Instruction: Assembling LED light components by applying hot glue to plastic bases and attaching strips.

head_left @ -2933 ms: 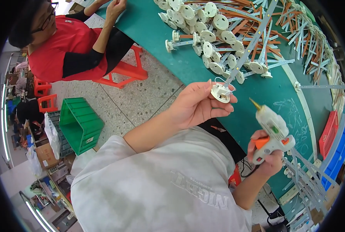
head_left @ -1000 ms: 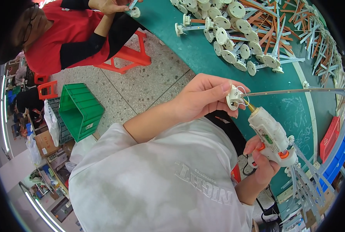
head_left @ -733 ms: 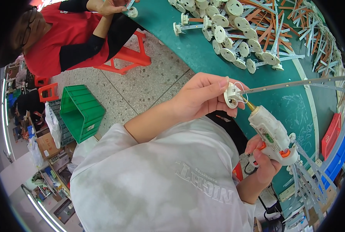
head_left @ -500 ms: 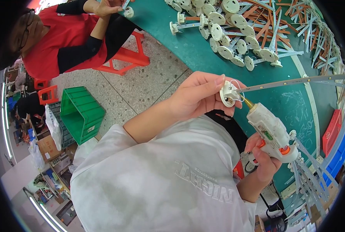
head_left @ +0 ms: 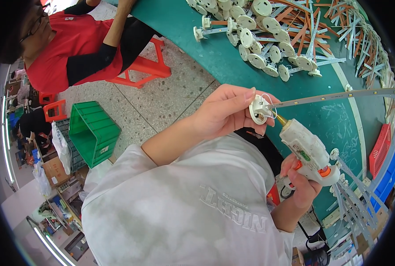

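Between its thumb and fingers, my left hand (head_left: 226, 108) grips a round white plastic base (head_left: 260, 110) with a thin white wire looping off it. A long narrow LED strip (head_left: 326, 97) runs from that base toward the right. My right hand (head_left: 301, 179) is wrapped round the handle of a white hot glue gun (head_left: 305, 144) with an orange trigger. The gun's brass nozzle (head_left: 279, 119) points up and left at the base, close to where the strip joins it. Whether the tip touches cannot be told.
Heaped white bases with strips (head_left: 268, 40) cover the far part of the green table (head_left: 193, 26). More strips (head_left: 359, 199) lie at the right, near a red basket (head_left: 380, 148). A person in red (head_left: 82, 40) sits at far left, behind a green crate (head_left: 93, 133).
The base and the glue gun have shifted very slightly left, still held together. The other person's hands have moved up, mostly out of view.
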{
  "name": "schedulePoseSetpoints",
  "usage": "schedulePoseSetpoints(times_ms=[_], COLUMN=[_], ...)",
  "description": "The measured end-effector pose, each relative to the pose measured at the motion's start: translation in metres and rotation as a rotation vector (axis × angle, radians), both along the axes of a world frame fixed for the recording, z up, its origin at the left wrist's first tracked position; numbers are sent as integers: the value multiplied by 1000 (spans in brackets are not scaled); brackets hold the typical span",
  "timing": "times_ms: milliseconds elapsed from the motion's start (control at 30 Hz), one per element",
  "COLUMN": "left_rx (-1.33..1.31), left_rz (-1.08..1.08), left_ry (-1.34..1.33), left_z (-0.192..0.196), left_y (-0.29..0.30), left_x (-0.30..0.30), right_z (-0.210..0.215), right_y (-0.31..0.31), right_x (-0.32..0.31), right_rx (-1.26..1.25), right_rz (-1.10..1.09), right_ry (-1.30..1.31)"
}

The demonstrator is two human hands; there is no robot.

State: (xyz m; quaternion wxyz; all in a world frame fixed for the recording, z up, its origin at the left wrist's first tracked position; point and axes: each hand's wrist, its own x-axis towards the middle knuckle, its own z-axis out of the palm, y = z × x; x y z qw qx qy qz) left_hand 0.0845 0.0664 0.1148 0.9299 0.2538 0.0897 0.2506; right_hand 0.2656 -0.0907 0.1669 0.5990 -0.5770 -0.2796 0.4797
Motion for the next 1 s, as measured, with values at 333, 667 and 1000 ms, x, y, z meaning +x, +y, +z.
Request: schedulePoseSetpoints(times_ms=[333,667,1000], left_rx=[-69,-172,-108], left_rz=[-8,-69,-64], left_ry=[-35,-83,58], left_z=[3,9,13], left_y=[-2,-4,-7], left_x=[2,2,1], right_z=[1,-2,1], right_y=[-2,-8,-10], right_x=[-1,-2,4], right_rx=[-4,-16,-9], right_rz=[-12,-41,0], right_ry=[10,56,64])
